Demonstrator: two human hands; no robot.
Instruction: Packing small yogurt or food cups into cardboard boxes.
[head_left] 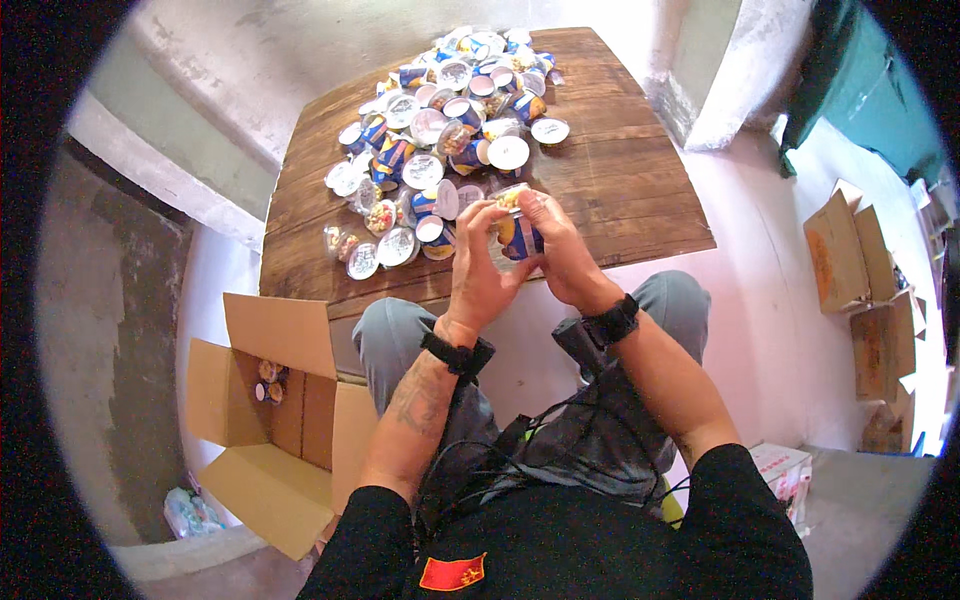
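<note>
Over the near edge of the table, a small blue paper cup (520, 240) with a clear domed top and yellowish snack pieces is held between my two hands. My left hand (478, 272) curls around its left side, the thumb beneath and the fingers near the top. My right hand (562, 252) grips the cup from the right, fingers closed along its side. Just beyond them lies a heap of similar cups (422, 172), tipped at many angles. Some show white bases or lids, others clear domes with snack pieces inside.
A brown wooden table (625, 175) carries the heap. At my left stands an open cardboard box (275, 330) with several cups inside. More cardboard boxes (838, 255) are at the far right, near green cloth (850, 95). A plastic bag (190, 513) lies at the lower left.
</note>
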